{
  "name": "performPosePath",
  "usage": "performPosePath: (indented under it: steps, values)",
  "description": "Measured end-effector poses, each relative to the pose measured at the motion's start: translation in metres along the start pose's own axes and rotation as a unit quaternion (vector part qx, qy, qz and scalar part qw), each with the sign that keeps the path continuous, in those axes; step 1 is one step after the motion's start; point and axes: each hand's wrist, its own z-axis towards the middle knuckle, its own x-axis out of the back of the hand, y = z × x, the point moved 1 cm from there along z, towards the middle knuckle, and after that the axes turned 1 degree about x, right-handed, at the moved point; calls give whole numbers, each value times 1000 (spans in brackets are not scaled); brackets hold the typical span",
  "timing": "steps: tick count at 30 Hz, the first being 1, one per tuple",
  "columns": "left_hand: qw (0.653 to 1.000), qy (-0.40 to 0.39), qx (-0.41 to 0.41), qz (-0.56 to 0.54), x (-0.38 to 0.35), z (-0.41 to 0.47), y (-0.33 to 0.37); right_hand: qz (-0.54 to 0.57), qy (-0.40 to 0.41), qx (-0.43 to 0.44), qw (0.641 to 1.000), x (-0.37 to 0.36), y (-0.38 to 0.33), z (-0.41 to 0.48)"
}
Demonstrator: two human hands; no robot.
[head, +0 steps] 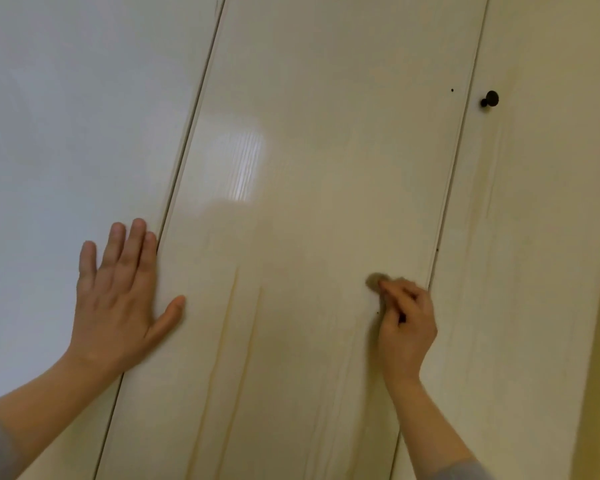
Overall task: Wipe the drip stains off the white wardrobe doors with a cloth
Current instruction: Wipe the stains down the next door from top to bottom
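wardrobe doors: white, glossy | drip stains: middle door | knob: right door

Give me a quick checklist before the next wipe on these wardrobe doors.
1. Cloth in grip: cannot tell. The right hand has its fingers curled round a small grey wad, which is blurred.
2. Bracing: ok. The left hand lies flat across the seam between the left and middle doors.
3. Middle door: not ok. Yellowish drip streaks run down between the hands.
4. Right door: not ok. Faint streaks show below the knob.
5. Path from wad to drip streaks: ok, bare door.
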Motion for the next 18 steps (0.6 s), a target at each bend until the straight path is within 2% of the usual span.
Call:
performPosePath:
  steps: [4, 7, 14, 18]
  values:
    - [1000, 6, 3, 13, -1, 3, 1, 3, -93, 6, 996, 15, 6, -91]
    - [1000, 4, 3, 10, -2, 0, 1, 7, -132, -13, 991, 29, 0, -88]
    - [1000, 10, 3, 8, -1, -2, 3, 1, -34, 32, 999, -1, -25, 45]
    - [1000, 20, -3, 9, -2, -1, 2, 0, -11, 48, 999, -20, -27, 19]
